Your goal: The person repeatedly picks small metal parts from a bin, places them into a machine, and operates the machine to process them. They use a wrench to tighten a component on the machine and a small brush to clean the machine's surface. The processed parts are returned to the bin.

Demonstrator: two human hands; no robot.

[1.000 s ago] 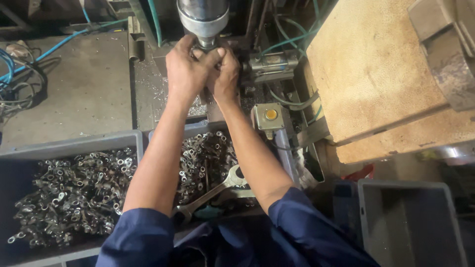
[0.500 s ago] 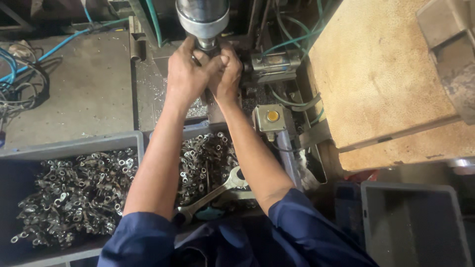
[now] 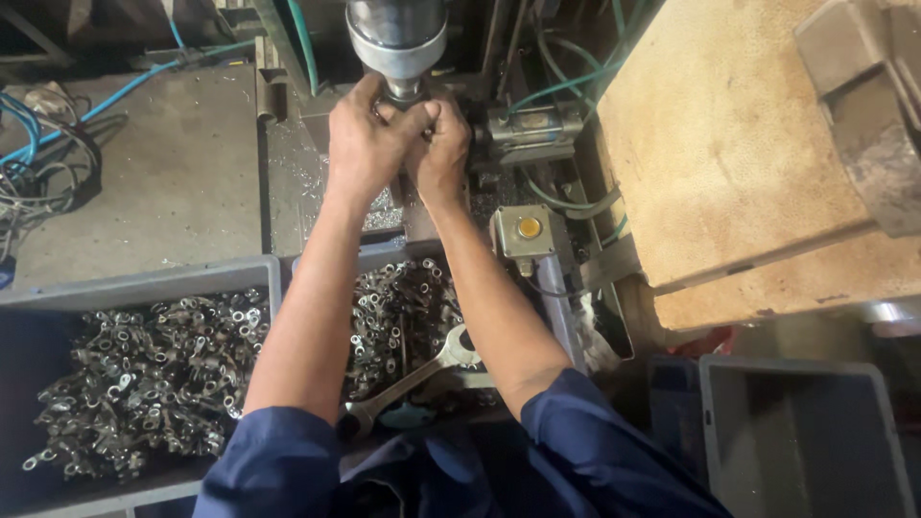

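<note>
As both hands closed around the small workpiece (image 3: pixel 408 107) directly beneath the grey machine spindle (image 3: pixel 396 36), I could see almost nothing of the piece itself, only that it sat under the spindle nose, at the top centre of the head view. The left hand (image 3: pixel 369 139) wrapped its fingers over the part from the left, and the right hand (image 3: pixel 441 144) pressed in from the other side, the two hands touching; I judged that this paired hold served to steady the piece squarely under the tool. Whether each hand truly clamped the part or only braced it I could not tell, since the fingers hid it. Just right of the hands lay a pneumatic cylinder (image 3: pixel 532 127) with green hoses (image 3: pixel 566 72), and nearer me a small control box with a yellow button (image 3: pixel 528 228), placed within easy reach. Below the forearms stood two grey bins: the left bin (image 3: pixel 144 288) heaped with small metal ring terminals (image 3: pixel 144 374), the middle bin (image 3: pixel 384 254) holding more of them, a spanner (image 3: pixel 422 369) resting on top. A wooden block (image 3: pixel 729 153) filled the right side, and an empty-looking grey crate (image 3: pixel 796 432) stood below it.
</note>
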